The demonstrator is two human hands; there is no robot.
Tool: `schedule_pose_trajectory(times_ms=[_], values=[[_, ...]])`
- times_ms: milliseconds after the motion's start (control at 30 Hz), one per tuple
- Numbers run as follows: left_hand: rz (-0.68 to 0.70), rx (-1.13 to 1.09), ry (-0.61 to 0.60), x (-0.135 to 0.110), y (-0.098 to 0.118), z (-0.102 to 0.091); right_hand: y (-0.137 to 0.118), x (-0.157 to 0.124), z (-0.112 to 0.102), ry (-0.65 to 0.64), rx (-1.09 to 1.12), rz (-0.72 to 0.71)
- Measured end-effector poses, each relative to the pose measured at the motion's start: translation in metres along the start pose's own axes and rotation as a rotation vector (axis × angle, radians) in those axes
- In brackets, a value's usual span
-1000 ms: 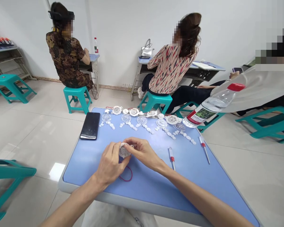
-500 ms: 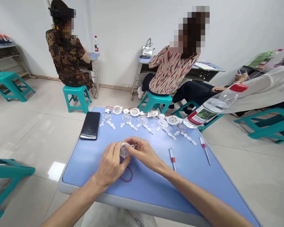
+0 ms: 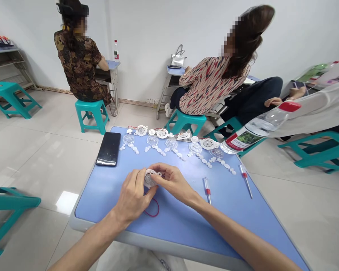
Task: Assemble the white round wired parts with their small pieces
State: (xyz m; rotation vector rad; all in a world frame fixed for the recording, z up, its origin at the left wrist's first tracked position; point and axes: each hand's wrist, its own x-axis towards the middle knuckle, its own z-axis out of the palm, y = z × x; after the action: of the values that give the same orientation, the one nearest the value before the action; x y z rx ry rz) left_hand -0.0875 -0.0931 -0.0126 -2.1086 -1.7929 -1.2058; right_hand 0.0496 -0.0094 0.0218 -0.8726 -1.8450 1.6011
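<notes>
My left hand (image 3: 132, 194) grips a small white round housing (image 3: 148, 180) with a grey spiral-looking disc inside, its fingers wrapped round the left side and the thumb below. On the right side of that housing, my right hand (image 3: 169, 180) is closed, thumb laid over the disc and fingers curled behind; its fingertips are partly hidden. From beneath the housing a loop of red cord (image 3: 155, 215) hangs over the blue table (image 3: 180, 222). Two screwdrivers with clear and red handles lie to the right, the nearer screwdriver (image 3: 206, 186) closest to my right forearm.
Similar white housings (image 3: 141, 130), clear round covers (image 3: 171, 143) and small white pieces (image 3: 204, 161) line the far edge. A black phone (image 3: 109, 149) lies far left, a water bottle (image 3: 252, 131) stands far right. Several people sit beyond on green stools (image 3: 92, 111).
My hands and the housing keep nearly the same pose. The view has shifted slightly. Beyond the table, the person in the patterned shirt has leaned right, and a neighbour's dark-trousered knee has risen.
</notes>
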Motion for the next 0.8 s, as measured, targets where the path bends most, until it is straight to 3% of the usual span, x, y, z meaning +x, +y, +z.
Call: schedule_pose_trajectory(times_ms=[500,800], values=[[-0.078,-0.109,-0.078,0.001,0.001,-0.001,0.002,0.001,-0.003,0.003,0.024,0.017],[-0.157,-0.357,-0.028,0.013,0.006,-0.019,0.001,0.001,-0.007,0.0,-0.006,0.032]])
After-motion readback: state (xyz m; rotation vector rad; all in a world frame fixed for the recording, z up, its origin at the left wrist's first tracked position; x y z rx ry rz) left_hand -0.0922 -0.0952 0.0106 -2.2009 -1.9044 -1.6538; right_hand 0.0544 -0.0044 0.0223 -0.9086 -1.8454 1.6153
